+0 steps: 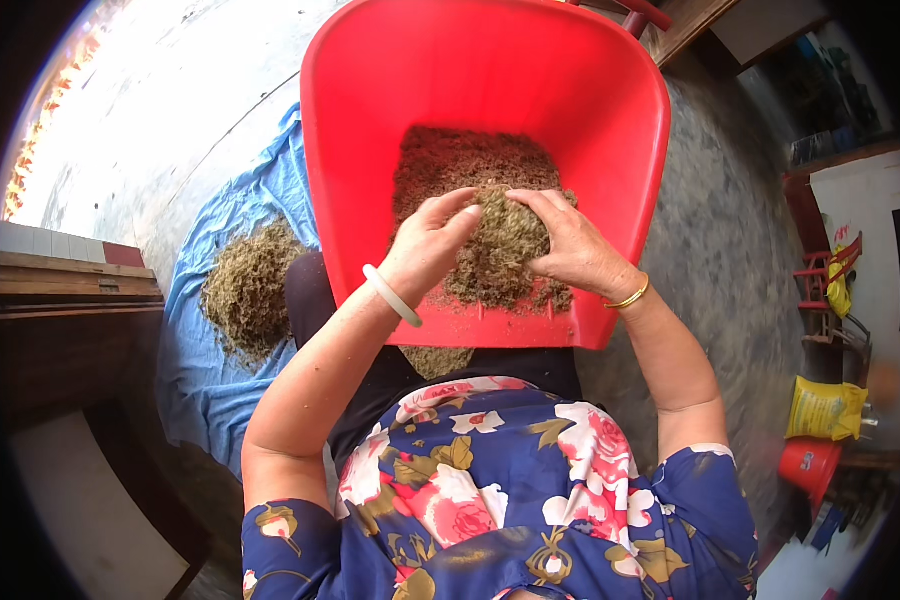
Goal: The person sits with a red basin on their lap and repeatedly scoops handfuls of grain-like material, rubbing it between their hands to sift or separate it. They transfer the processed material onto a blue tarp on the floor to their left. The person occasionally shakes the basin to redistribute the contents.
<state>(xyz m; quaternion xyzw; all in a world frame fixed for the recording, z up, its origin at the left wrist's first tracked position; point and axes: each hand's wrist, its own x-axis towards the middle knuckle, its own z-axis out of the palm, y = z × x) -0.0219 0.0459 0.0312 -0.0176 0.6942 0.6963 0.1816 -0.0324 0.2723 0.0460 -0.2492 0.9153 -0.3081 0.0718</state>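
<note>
A large red plastic scoop-shaped container (487, 67) stands before me, its low edge over my lap. Brown-green crumbly dried plant matter (465, 157) covers its bottom. My left hand (439, 236), below a pale bangle, and my right hand (574, 240), below a gold bracelet, cup a loose greenish clump (506, 225) between them, just above the layer. The fingers of both hands are curved and rest against the clump's sides. The palms are partly hidden.
On the left, a heap of similar dried plant matter (251, 289) lies on a blue cloth (202, 375) on the concrete floor. Wooden furniture (75, 285) stands farther left. At the right are a yellow sack (825, 409), a red bucket (810, 465) and red chairs (814, 281).
</note>
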